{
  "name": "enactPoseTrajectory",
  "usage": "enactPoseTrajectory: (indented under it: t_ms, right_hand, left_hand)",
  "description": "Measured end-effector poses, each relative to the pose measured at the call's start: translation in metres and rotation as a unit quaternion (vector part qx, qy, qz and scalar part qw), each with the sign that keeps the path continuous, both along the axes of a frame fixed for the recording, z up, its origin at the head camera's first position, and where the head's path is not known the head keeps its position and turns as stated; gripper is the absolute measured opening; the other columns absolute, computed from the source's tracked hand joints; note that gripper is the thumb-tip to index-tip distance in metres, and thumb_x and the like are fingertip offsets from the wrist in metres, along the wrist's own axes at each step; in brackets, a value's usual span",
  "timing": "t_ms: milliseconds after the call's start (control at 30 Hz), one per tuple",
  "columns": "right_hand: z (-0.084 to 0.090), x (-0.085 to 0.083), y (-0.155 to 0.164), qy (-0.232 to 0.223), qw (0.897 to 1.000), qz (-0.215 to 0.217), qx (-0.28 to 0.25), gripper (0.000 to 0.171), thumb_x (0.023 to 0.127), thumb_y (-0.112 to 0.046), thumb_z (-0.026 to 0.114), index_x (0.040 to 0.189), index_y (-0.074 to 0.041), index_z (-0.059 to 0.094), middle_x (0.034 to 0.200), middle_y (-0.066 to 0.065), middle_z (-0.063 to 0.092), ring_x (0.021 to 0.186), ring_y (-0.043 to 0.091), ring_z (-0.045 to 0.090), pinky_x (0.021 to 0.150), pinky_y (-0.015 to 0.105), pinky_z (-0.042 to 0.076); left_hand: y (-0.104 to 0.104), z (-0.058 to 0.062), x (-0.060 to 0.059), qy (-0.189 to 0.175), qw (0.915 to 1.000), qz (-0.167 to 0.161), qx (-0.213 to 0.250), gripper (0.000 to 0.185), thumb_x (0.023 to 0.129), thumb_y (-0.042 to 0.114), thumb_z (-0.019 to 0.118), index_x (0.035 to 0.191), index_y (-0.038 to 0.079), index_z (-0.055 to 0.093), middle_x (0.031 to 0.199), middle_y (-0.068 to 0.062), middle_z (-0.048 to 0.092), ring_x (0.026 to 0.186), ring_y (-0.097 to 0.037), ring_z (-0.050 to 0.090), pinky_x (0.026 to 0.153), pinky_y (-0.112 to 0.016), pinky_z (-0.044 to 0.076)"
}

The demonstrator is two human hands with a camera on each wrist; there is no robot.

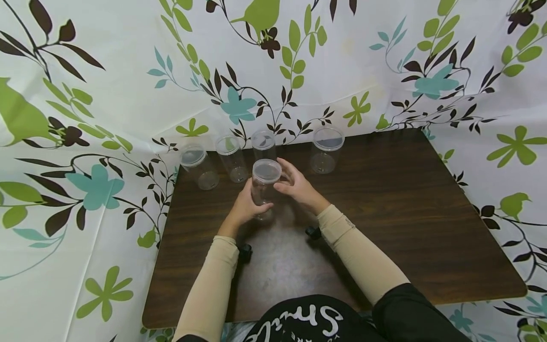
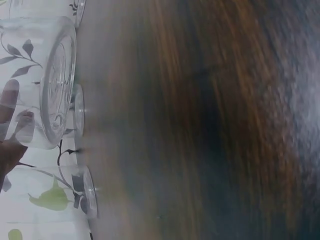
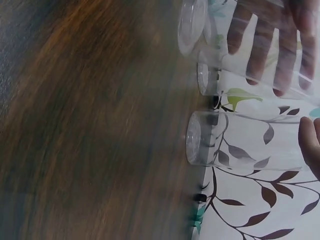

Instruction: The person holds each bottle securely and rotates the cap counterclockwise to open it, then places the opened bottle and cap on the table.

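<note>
My left hand [image 1: 245, 205] grips a clear plastic jar [image 1: 267, 172] with a translucent lid, fingers and thumb around its side. In the left wrist view the round base of this jar [image 2: 59, 85] shows, held close over the table. Through its clear wall in the right wrist view, the left fingers [image 3: 257, 55] are visible. My right hand [image 1: 302, 191] is just to the right of the jar, fingers loosely bent and spread, fingertips close to the lid's rim.
Behind the hands stand more clear lidded jars: a left one [image 1: 199, 166], a slim one [image 1: 232, 159], one behind the held jar [image 1: 264, 142] and a wider one [image 1: 326, 149]. They are on the brown wooden table [image 1: 384, 213] near its back edge, before a patterned curtain [image 1: 350, 57].
</note>
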State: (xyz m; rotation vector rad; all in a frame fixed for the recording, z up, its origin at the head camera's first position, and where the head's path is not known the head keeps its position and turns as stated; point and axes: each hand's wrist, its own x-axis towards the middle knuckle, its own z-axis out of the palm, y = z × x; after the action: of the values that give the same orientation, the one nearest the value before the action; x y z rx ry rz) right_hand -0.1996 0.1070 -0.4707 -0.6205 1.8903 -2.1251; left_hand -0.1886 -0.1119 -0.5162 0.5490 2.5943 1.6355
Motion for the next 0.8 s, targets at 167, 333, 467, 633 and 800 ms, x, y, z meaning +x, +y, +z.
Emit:
enactPoseTrajectory:
  t_ms: [167,333,467,633,800]
  right_hand:
    - [0.0027,0.0035,0.003,0.006,1.0,0.002,-0.003,0.115,0.08,-0.053,0.083,0.16,-0.002,0.018,0.158,0.024,0.033,0.146,0.037,0.032,0.114,0.053,0.034]
    - [0.002,0.0067,0.0015,-0.007,1.0,0.015,-0.026,0.112,0.082,-0.046,0.084,0.159,0.001,0.017,0.159,0.025,0.03,0.148,0.038,0.029,0.115,0.058,0.029]
    - [0.0019,0.0076,0.0005,0.005,0.999,0.02,-0.026,0.103,0.085,-0.042,0.082,0.157,0.002,0.024,0.158,0.025,0.033,0.146,0.037,0.032,0.115,0.062,0.027]
    - [0.0043,0.0066,-0.0014,0.018,1.0,0.02,-0.01,0.083,0.093,-0.02,0.075,0.158,-0.001,0.027,0.157,0.023,0.037,0.144,0.036,0.036,0.114,0.059,0.031]
    - [0.0081,0.0057,-0.004,0.009,1.0,0.021,0.007,0.084,0.093,-0.022,0.075,0.159,-0.005,0.025,0.155,0.019,0.04,0.139,0.033,0.042,0.111,0.047,0.04]
  left_hand:
    - [-0.0035,0.0013,-0.0006,-0.015,0.9998,0.015,-0.007,0.098,0.074,0.017,0.091,0.152,0.004,0.033,0.14,-0.02,0.055,0.127,-0.035,0.055,0.109,-0.051,0.041]
    - [-0.0044,0.0007,-0.0003,-0.023,0.9994,0.022,-0.016,0.098,0.075,0.018,0.091,0.152,0.003,0.032,0.143,-0.022,0.052,0.13,-0.036,0.052,0.11,-0.052,0.039]
    - [-0.005,0.0001,-0.0002,-0.027,0.9991,0.026,-0.018,0.098,0.074,0.018,0.091,0.151,0.003,0.033,0.142,-0.022,0.053,0.129,-0.036,0.053,0.109,-0.051,0.04]
    - [-0.0052,-0.0007,-0.001,-0.021,0.9996,0.016,-0.013,0.098,0.076,0.017,0.09,0.152,0.003,0.031,0.144,-0.021,0.051,0.131,-0.035,0.052,0.111,-0.051,0.039]
    - [-0.0026,-0.0004,-0.0006,-0.005,0.9998,0.003,-0.019,0.096,0.075,0.016,0.09,0.151,0.004,0.032,0.143,-0.02,0.052,0.129,-0.034,0.053,0.109,-0.052,0.04]
